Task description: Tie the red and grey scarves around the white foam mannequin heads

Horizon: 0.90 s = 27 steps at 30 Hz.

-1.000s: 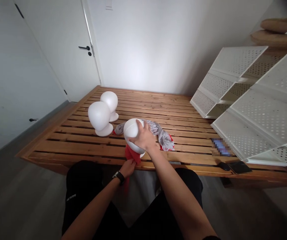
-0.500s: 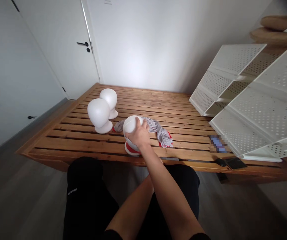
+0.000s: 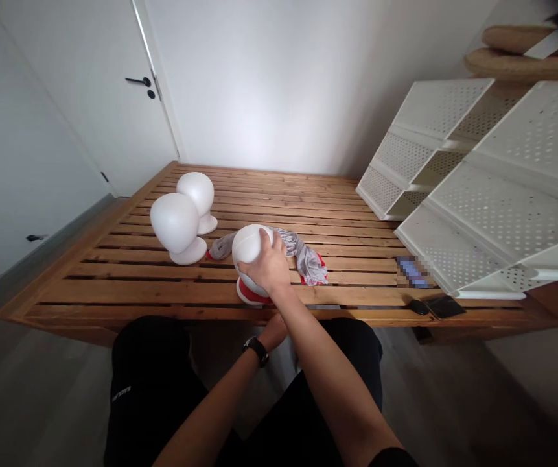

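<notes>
My right hand (image 3: 269, 264) is wrapped over the side and top of a white mannequin head (image 3: 247, 246) at the slatted table's near edge. Red cloth (image 3: 254, 292) circles the neck of this head, above its round base. Lower down, my left hand (image 3: 275, 331), with a dark watch on the wrist, reaches beneath my right forearm at the table edge; its fingers are hidden. Behind the held head lies a crumpled grey scarf (image 3: 302, 254) with red edging. Whether the red cloth joins the scarf is not visible.
Two more white mannequin heads, one nearer (image 3: 175, 224) and one farther (image 3: 196, 193), stand on the slatted table (image 3: 127, 292) at left. White perforated racks (image 3: 492, 207) stand at right, near a blurred phone-like item (image 3: 412, 272), a black mouse (image 3: 418, 307) and a flat black item (image 3: 446, 307).
My left hand and its watch have come into sight from under the right forearm, moving left. My right hand stays on the mannequin head. The whole view has shifted slightly.
</notes>
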Tool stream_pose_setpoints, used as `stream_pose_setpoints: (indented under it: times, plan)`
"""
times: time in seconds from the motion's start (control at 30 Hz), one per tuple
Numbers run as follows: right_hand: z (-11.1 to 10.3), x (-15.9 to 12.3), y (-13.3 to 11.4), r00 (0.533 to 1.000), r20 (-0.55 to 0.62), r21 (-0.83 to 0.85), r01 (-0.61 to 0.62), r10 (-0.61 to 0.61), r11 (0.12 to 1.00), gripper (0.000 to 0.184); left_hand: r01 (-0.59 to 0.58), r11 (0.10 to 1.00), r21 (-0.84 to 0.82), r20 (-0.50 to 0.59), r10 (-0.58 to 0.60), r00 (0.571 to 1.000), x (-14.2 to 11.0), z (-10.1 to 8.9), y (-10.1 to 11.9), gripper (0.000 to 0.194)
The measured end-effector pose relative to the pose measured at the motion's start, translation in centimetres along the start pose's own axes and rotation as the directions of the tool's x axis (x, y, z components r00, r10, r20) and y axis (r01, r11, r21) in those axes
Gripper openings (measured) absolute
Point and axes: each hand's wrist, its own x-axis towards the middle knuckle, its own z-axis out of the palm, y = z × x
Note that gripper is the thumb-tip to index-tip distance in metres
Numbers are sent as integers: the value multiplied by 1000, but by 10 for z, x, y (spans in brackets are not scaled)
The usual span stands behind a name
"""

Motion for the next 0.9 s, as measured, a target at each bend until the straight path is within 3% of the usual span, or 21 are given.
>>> stream_pose_setpoints:
  times: [0.07, 0.17, 0.23, 0.3, 0.4, 0.47, 0.53, 0.6, 0.9]
  plan:
    - [-20, 11, 12, 999, -18, -30, 48, -48, 998, 108, -31, 1000, -1, -18, 31, 999, -5, -7, -7, 39]
    - [-75, 40, 44, 987, -98, -118, 118, -130, 986, 112, -142, 969, 203, -203, 183, 962, -8, -30, -19, 44]
    - [-123, 68, 72, 970, -158, -236, 145, -185, 961, 114, -200, 854, 481, -298, 373, 879, -5, -53, -26, 47]
    - [-172, 99, 102, 959, -186, -376, 130, -212, 917, 115, -176, 699, 693, -283, 488, 825, 4, -76, -33, 52]
    - [-230, 146, 149, 961, -204, -549, 44, -184, 835, 113, -76, 541, 838, -242, 493, 836, 23, -101, -45, 59]
    - [-252, 174, 181, 973, -182, -630, -7, -139, 777, 103, 1, 468, 884, -246, 464, 851, 35, -106, -54, 63]
    - [-258, 198, 214, 980, -170, -662, -39, -99, 748, 92, 59, 407, 911, -260, 459, 850, 43, -106, -61, 65]
    - [-249, 219, 245, 983, -168, -653, -54, -76, 756, 89, 81, 359, 930, -258, 478, 840, 46, -103, -66, 67]
    - [-143, 293, 347, 970, -225, -357, -171, 93, 918, 121, 85, 296, 951, -230, 499, 835, 46, -105, -72, 69]
